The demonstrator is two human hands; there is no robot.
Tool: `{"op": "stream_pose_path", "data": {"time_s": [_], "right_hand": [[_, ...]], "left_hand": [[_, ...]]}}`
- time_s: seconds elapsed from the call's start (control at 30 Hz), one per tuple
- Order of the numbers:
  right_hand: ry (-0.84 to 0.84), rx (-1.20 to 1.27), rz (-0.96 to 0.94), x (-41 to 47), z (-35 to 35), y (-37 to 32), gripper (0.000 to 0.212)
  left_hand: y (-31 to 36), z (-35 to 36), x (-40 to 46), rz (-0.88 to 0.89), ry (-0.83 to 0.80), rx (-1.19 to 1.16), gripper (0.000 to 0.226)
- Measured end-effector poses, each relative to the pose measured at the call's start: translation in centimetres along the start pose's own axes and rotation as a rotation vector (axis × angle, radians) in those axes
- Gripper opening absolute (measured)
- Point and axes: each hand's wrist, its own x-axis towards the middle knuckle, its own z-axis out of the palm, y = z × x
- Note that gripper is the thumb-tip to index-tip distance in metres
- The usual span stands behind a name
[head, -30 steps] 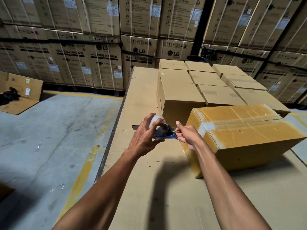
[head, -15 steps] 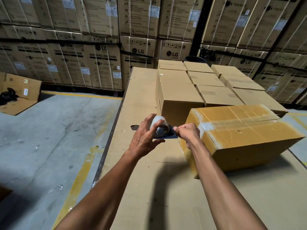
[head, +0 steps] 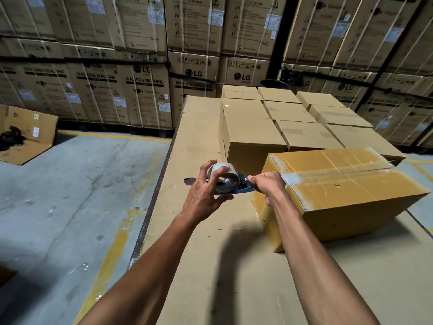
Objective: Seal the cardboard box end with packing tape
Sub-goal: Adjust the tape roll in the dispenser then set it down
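- Stacked washing-machine cartons (head: 145, 90) wall the cardboard-covered bench (head: 210, 266).
- Left hand (head: 206, 195) grip wraps the tape dispenser (head: 228, 181), beside the taped box (head: 339, 195).
- Right hand (head: 269, 187) grip pinches closed at the dispenser's front; the tape end is hidden.

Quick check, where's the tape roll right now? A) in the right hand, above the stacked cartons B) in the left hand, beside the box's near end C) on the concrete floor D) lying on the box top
B: the left hand grips the tape roll on its blue dispenser, just left of the cardboard box, while the right hand pinches at the dispenser's front end.
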Motion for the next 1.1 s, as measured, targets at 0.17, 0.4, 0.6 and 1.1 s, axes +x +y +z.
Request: {"op": "stream_pose_path", "data": {"time_s": [0.17,0.4,0.6,1.1], "right_hand": [[-0.024,0.048,0.01,0.7,-0.2,-0.2,0.016],[-0.049,0.127,0.042,1.2,-0.3,-0.3,0.015],[-0.123,0.256,0.063,1.6,-0.4,0.0,0.009],[-0.28,0.688,0.296,0.6,-1.8,0.3,0.014]], "left_hand": [[0.4,-0.1,0.2,-0.01,0.027,-0.043,0.093],[0.3,-0.6,0.2,-0.036,0.071,-0.122,0.095],[0.0,-0.8,0.6,-0.026,0.061,-0.118,0.096],[-1.0,-1.0,0.5,-0.084,0.115,-0.218,0.099]]}}
